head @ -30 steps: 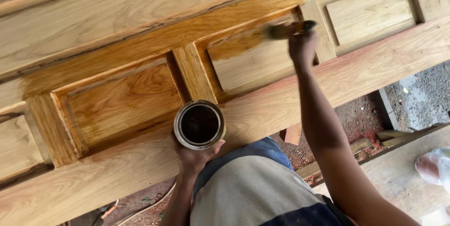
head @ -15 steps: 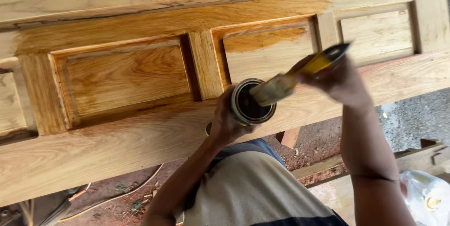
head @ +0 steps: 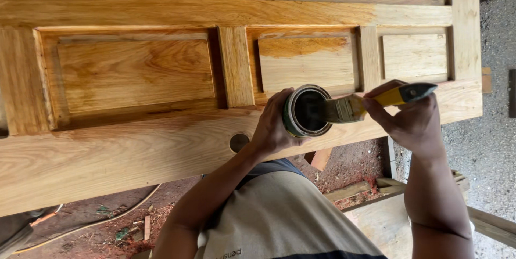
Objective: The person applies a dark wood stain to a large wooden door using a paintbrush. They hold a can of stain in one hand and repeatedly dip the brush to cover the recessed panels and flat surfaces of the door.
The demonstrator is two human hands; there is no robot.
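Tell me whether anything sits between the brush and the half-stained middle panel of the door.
Nothing visible does. The brush, held in the right hand, has its bristles at the mouth of the can in the left hand; the middle panel lies bare just above.

Amber, grain-streaked wooden door (head: 134,73) with paler unstained panels, a yellow-handled brush (head: 376,100), and a dark-lined can (head: 307,111).
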